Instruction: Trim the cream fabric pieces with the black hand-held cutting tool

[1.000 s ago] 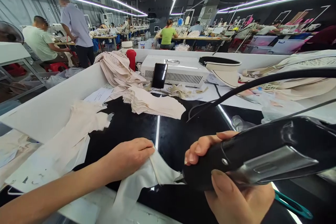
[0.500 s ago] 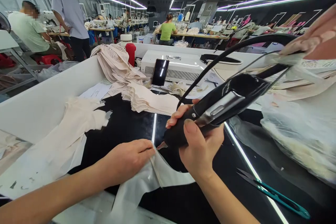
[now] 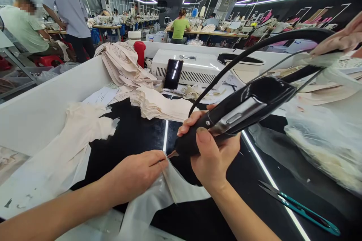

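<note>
My right hand (image 3: 216, 154) is wrapped around a black corded hand tool (image 3: 240, 109) with a silver lever on its side. The tool slants down to the left, and its small coppery tip (image 3: 172, 154) meets the edge of a pale, thin fabric piece (image 3: 177, 186). Right beside that tip, my left hand (image 3: 138, 173) pinches the same edge between thumb and fingers. From there the fabric drapes over the black tabletop (image 3: 135, 135) toward me. Teal-handled thread snips (image 3: 299, 209) lie to the right of my right forearm.
Stacked beige fabric pieces (image 3: 158, 105) lie ahead, with more pale pieces (image 3: 82, 128) at left. A phone (image 3: 173, 73) leans against a white vented box (image 3: 195, 64). The tool's cable (image 3: 254, 51) arcs toward another hand (image 3: 343, 39) at upper right. Plastic bags (image 3: 325, 139) lie at right.
The view has shifted slightly. My left hand keeps its pinch on the fabric, and the tool's tip has come a little left, up against the edge by my fingertips.
</note>
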A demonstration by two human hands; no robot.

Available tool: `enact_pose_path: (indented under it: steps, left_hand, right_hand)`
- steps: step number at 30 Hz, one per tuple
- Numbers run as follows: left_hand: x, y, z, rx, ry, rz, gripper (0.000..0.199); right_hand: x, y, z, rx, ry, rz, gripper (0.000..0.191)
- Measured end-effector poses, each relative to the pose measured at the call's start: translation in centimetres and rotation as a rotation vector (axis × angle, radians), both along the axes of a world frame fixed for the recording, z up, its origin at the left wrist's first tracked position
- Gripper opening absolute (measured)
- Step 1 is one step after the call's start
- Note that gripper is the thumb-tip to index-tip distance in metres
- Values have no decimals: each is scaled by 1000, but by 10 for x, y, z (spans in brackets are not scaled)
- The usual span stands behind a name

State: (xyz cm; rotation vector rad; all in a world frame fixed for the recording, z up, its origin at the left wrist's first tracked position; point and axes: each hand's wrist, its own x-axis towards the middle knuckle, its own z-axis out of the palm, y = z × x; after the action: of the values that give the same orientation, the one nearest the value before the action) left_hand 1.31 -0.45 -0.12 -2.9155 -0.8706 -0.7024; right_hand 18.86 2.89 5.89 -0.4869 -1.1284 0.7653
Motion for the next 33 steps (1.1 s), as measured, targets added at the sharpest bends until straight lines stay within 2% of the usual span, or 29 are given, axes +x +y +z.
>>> enact_pose_path:
  steps: [8, 18, 33]
  left_hand:
    - [1, 0, 2, -17, -12, -11, 25]
    - [-2, 0, 0, -15, -12, -3, 26]
    - [-5, 0, 2, -43, 33, -8, 27]
  right_hand:
    - [-1, -4, 3, -47, 0, 0, 29]
    - [9, -14, 3, -30, -3, -21, 34]
    - [4, -16, 2, -47, -24, -36, 29]
